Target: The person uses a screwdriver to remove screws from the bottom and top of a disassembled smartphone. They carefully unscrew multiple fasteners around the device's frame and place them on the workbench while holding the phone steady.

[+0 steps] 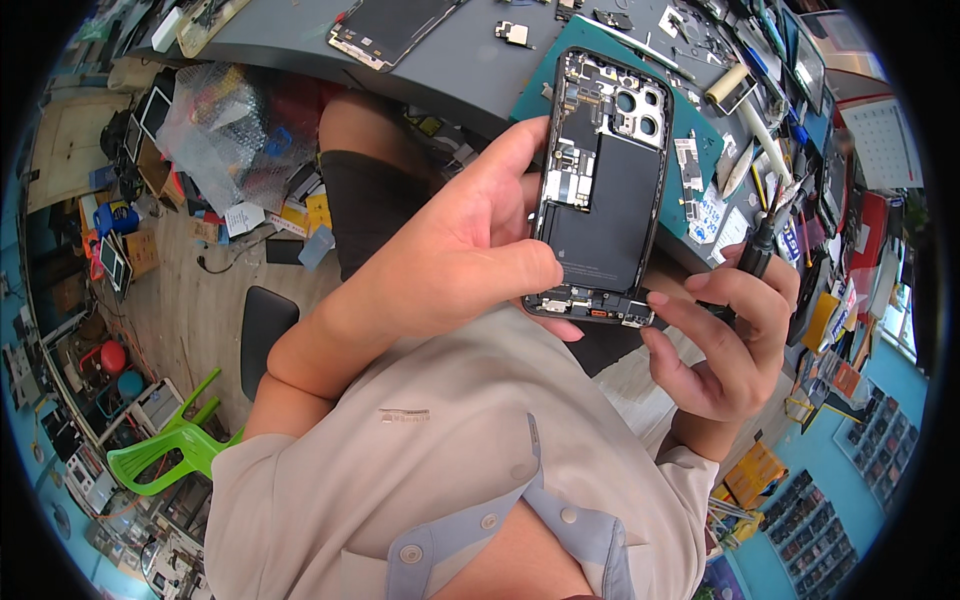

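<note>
My left hand (470, 250) grips an opened smartphone (615, 210) by its left side, thumb near the lower left. The phone's inside faces up, showing circuit parts, a black battery and three camera openings. My right hand (730, 340) holds a black-handled tool (755, 255), pointing upward, in its curled fingers, with a fingertip at the phone's lower right corner. Under and behind the phone lies a teal work mat (540, 100), with a narrow metal phone part (688, 165) on it.
The dark grey desk (270, 40) carries a phone panel (385, 30), small parts, a pale roll (730, 85) and scattered tools at right. Bubble wrap (230, 130), boxes and a green plastic chair (165, 450) are at left. Wall racks (810, 515) stand at lower right.
</note>
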Action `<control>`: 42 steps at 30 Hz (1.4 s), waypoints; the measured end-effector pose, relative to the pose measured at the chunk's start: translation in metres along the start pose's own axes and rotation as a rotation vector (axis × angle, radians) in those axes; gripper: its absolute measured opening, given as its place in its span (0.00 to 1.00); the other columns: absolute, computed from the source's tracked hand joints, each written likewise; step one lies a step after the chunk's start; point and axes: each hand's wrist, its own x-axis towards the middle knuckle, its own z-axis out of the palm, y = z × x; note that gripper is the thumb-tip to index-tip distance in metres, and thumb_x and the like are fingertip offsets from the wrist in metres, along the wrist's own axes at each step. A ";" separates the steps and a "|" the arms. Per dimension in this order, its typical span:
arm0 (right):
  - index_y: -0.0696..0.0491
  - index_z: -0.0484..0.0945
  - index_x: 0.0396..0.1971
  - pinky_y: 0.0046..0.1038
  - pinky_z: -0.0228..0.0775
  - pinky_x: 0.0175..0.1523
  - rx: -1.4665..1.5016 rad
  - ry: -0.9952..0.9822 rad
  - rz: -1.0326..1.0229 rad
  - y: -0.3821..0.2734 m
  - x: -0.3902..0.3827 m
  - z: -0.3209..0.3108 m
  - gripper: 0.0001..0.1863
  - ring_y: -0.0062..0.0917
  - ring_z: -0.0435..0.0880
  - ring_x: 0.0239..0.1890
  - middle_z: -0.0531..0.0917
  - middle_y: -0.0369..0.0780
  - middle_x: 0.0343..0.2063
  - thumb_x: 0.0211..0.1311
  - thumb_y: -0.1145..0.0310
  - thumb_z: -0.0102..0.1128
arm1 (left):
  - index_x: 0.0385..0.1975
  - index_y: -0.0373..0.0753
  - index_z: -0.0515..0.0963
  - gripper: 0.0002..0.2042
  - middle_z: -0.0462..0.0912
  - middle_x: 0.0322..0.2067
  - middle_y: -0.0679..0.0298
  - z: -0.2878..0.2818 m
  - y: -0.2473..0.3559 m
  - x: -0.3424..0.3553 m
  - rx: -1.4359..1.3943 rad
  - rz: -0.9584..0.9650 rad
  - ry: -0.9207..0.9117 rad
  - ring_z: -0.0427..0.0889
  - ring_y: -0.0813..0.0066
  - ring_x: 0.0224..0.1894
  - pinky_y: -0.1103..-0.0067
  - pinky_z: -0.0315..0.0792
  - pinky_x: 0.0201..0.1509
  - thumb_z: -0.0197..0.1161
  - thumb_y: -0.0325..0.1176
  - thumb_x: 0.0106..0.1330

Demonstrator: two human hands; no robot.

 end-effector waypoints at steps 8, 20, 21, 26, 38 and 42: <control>0.51 0.94 0.32 0.41 0.74 0.55 0.006 0.006 -0.004 -0.001 0.001 0.002 0.18 0.40 0.79 0.48 0.84 0.36 0.43 0.34 0.65 0.81 | 0.82 0.32 0.43 0.46 0.71 0.70 0.47 0.001 0.000 -0.001 -0.012 0.010 0.004 0.87 0.55 0.60 0.62 0.93 0.45 0.60 0.21 0.64; 0.51 0.94 0.33 0.39 0.75 0.53 0.040 0.006 -0.045 -0.006 0.009 0.008 0.19 0.38 0.80 0.47 0.86 0.34 0.44 0.32 0.69 0.81 | 0.83 0.34 0.43 0.47 0.71 0.70 0.48 0.004 0.002 -0.003 -0.025 -0.027 0.017 0.84 0.56 0.62 0.63 0.93 0.46 0.59 0.19 0.62; 0.52 0.94 0.34 0.37 0.76 0.51 0.050 0.008 -0.049 -0.006 0.009 0.008 0.20 0.39 0.80 0.48 0.87 0.34 0.45 0.31 0.71 0.81 | 0.83 0.34 0.43 0.47 0.71 0.70 0.48 0.004 0.003 -0.003 -0.025 -0.034 0.019 0.84 0.56 0.63 0.63 0.93 0.47 0.59 0.19 0.62; 0.49 0.94 0.32 0.43 0.77 0.57 -0.014 -0.011 -0.042 -0.006 0.008 0.008 0.18 0.37 0.82 0.46 0.84 0.34 0.42 0.34 0.65 0.80 | 0.83 0.34 0.43 0.48 0.71 0.70 0.47 0.004 0.002 -0.003 -0.029 -0.013 0.013 0.85 0.56 0.62 0.63 0.93 0.47 0.59 0.19 0.62; 0.53 0.93 0.35 0.38 0.75 0.49 0.057 -0.003 -0.053 -0.009 0.011 0.010 0.22 0.39 0.80 0.46 0.86 0.34 0.45 0.31 0.72 0.82 | 0.83 0.35 0.44 0.49 0.72 0.69 0.50 0.009 0.005 -0.004 -0.001 -0.032 0.045 0.85 0.58 0.61 0.65 0.93 0.48 0.63 0.15 0.61; 0.53 0.94 0.36 0.38 0.75 0.49 0.051 -0.005 -0.051 -0.009 0.011 0.008 0.22 0.39 0.79 0.47 0.86 0.34 0.45 0.32 0.71 0.82 | 0.82 0.35 0.45 0.51 0.71 0.70 0.52 0.009 0.001 -0.002 0.008 -0.015 0.057 0.84 0.61 0.61 0.68 0.93 0.46 0.68 0.13 0.59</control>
